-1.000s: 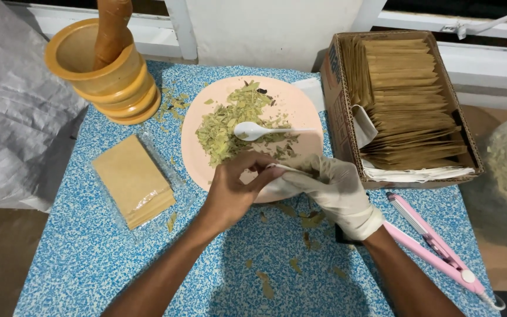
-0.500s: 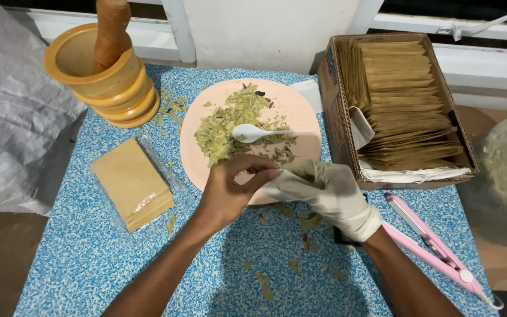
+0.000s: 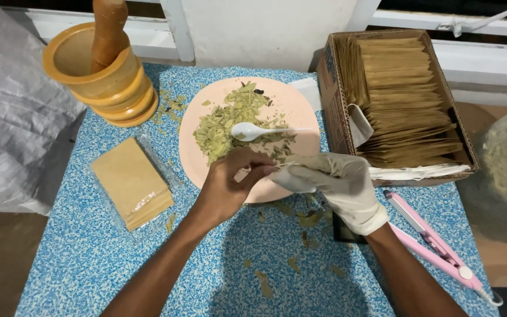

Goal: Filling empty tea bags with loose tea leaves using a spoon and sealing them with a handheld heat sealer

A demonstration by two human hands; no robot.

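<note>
My bare left hand (image 3: 227, 185) and my gloved right hand (image 3: 335, 185) meet over the near edge of a pink plate (image 3: 300, 108). Between them is a small white sachet (image 3: 286, 176). The gloved fingers wrap around it, and my left fingertips pinch its top edge. A heap of crushed dried green leaves (image 3: 230, 120) lies on the plate. A white plastic spoon (image 3: 253, 131) rests on the leaves, just beyond my left hand.
A wooden mortar with pestle (image 3: 98, 73) stands at the back left. A wrapped stack of tan packets (image 3: 131, 182) lies on the blue speckled table (image 3: 77, 258). On the right are a cardboard box of tan envelopes (image 3: 400, 97) and a pink clamp-style sealer (image 3: 435, 246). Loose leaf bits (image 3: 306, 220) lie near my hands.
Both hands stay over the plate's near edge with the sachet. My left fingertips have shifted slightly at its top. Nothing else has moved.
</note>
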